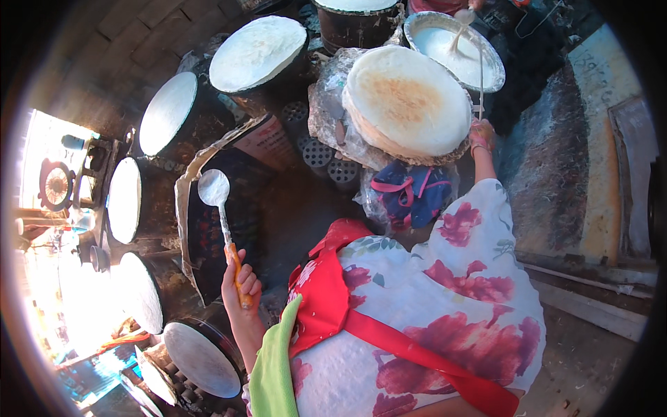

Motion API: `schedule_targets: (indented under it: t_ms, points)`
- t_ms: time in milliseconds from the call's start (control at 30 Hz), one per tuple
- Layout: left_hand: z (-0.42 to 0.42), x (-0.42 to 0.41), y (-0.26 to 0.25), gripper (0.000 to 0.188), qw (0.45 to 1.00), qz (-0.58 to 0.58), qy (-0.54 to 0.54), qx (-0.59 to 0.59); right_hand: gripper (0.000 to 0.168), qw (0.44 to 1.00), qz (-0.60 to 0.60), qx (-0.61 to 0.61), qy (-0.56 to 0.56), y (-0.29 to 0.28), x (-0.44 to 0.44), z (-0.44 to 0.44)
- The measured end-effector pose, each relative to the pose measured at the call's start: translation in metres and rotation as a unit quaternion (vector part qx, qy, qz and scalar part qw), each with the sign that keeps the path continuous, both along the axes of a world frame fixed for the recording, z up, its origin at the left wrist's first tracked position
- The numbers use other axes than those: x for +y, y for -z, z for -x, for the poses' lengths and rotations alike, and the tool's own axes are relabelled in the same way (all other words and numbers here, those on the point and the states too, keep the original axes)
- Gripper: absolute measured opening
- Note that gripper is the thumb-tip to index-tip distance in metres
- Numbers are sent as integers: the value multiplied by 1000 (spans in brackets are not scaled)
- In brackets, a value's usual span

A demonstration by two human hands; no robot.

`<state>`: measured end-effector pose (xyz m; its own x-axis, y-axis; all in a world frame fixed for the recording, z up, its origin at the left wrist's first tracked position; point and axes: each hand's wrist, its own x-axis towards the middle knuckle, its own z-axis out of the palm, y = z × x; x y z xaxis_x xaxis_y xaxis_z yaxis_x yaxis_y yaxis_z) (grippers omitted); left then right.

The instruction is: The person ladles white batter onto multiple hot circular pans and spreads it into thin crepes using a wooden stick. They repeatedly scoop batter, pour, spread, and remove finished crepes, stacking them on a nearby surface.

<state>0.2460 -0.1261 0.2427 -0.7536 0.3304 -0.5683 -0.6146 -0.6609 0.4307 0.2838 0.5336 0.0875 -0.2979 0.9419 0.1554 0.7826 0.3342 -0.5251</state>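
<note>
My left hand (242, 281) grips the orange-brown handle of a ladle (213, 187); its round, whitish head points up. In my right hand (482, 135) is the thin metal rod of a long-handled ladle (481, 86). The rod extends over the rim of a metal basin (497, 78) of white batter (443, 47). A batter-coated ladle bowl (465, 16) hangs above the basin, trailing batter; it seems to belong to this rod. Left of my right hand lies a thick stack of round flatbreads (406, 99), browned in the middle on top.
Round griddles with white tops (258, 52) (169, 114) (125, 200) (203, 359) curve around the left side. Perforated coal briquettes (317, 154) stand on the dark floor. A blue cloth bag with pink straps (411, 190) sits below the stack. A reddish hand-like shape (475, 4) shows at the top edge.
</note>
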Motion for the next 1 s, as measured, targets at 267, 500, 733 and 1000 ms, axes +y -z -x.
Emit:
schedule_targets:
  t_ms: [267, 500, 733, 1000]
  points:
    - [-10, 10, -2, 32, 997, -6, -73, 2, 22, 846, -127, 124, -503, -67, -151, 131]
    - [-58, -12, -25, 34, 967, 26, -251, -18, 25, 555, 558, -99, -609, -66, -421, 165]
    - [-99, -31, -27, 25, 863, 201, -459, -62, 29, 240, 61, -227, -942, 20, -514, 219]
    - [-241, -45, 87, 25, 714, 165, -651, -199, 34, 51, -90, -338, -935, 32, -634, 201]
